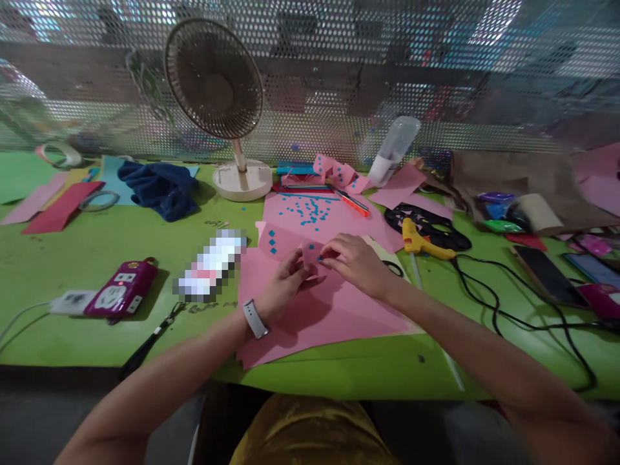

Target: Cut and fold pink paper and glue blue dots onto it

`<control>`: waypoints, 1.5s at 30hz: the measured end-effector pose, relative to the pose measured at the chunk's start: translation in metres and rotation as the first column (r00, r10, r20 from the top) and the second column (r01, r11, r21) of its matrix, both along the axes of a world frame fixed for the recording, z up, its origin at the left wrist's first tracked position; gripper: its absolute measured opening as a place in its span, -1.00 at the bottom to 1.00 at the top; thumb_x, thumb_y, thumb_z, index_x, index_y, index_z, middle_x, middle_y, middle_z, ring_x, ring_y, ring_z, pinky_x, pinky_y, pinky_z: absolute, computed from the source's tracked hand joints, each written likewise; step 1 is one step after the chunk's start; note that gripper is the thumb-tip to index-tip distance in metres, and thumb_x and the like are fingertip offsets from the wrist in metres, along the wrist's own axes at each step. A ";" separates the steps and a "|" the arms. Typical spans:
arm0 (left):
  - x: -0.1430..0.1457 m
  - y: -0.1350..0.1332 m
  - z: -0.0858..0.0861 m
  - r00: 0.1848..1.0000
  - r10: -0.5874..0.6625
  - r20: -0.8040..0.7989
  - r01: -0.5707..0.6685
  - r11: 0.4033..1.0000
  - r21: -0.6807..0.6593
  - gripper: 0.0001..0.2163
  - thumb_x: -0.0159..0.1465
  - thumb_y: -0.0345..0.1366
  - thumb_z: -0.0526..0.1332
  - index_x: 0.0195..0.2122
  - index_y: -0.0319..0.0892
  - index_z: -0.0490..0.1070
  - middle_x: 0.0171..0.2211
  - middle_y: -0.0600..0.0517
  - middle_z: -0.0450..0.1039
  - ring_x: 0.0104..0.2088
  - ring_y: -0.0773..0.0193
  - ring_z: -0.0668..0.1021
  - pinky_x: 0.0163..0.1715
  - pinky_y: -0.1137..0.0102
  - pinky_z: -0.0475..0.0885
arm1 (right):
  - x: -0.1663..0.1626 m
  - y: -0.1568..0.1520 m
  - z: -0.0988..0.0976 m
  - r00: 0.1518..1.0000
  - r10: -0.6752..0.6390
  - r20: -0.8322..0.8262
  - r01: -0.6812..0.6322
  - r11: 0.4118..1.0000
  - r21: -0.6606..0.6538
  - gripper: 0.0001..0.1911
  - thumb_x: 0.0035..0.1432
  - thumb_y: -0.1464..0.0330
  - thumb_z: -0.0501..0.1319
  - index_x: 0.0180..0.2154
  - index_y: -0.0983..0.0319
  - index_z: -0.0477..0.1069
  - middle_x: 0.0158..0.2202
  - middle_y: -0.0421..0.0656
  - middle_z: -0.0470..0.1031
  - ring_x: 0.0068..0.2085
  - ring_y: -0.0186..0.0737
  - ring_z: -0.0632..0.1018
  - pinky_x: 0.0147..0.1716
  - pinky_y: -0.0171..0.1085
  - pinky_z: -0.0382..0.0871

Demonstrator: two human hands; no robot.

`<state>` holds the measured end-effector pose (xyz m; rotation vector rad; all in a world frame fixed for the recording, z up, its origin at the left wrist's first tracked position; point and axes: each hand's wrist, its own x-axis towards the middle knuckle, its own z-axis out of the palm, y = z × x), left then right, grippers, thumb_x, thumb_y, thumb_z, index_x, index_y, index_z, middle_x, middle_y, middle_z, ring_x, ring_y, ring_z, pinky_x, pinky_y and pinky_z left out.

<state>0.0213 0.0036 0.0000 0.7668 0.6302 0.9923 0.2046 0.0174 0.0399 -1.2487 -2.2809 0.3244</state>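
A pink paper strip [289, 239] with small blue squares stuck on it stands over a stack of pink sheets [310, 329]. My left hand [287, 284], with a watch band at the wrist, is closed on the strip's near end, thumb against fingers. My right hand [357, 263] is pinched at that same end, and a tiny blue paper square [320, 259] shows at its fingertips. Many loose blue squares [312, 210] lie scattered on a pink sheet just beyond the strip. Black scissor handles [393, 268] show partly beside my right hand.
A yellow glue gun [423, 243] with a looping black cord lies right. Behind stand a fan [242, 181], a box cutter [353, 202] and a clear bottle [394, 152]. At left are a phone [210, 266], a purple power socket [121, 289] and a blue cloth [162, 187].
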 end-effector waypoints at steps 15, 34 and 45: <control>-0.001 -0.001 0.005 1.000 -0.018 -0.012 0.018 1.000 -0.009 -0.73 0.11 -0.33 0.39 -0.19 -0.15 0.40 -0.40 0.12 0.34 -0.32 0.39 0.45 -0.03 0.21 0.47 | 0.003 0.000 -0.006 0.986 -0.166 0.027 0.161 0.979 0.124 -0.93 0.17 0.35 0.29 -0.32 0.21 0.45 -0.26 -0.11 0.49 -0.16 -0.09 0.48 -0.14 -0.14 0.27; -0.001 0.003 0.000 0.996 -0.085 0.024 0.086 0.996 -0.003 -0.73 0.11 -0.30 0.40 -0.20 -0.16 0.38 -0.43 0.14 0.33 -0.38 0.43 0.43 0.02 0.18 0.42 | 0.011 0.010 -0.008 0.930 -0.191 -0.314 0.142 0.975 -0.173 -0.89 0.13 0.35 0.28 -0.26 0.21 0.51 -0.32 -0.16 0.57 -0.28 -0.24 0.55 -0.24 -0.24 0.39; -0.001 0.000 0.007 0.998 -0.061 -0.004 0.061 0.998 0.011 -0.69 0.13 -0.32 0.38 -0.10 -0.14 0.42 -0.40 0.12 0.33 -0.35 0.42 0.43 -0.01 0.21 0.46 | 0.008 0.003 0.000 0.888 -0.223 -0.401 0.213 0.975 -0.071 -0.90 0.16 0.33 0.24 -0.38 0.20 0.45 -0.38 -0.18 0.49 -0.32 -0.26 0.49 -0.26 -0.24 0.36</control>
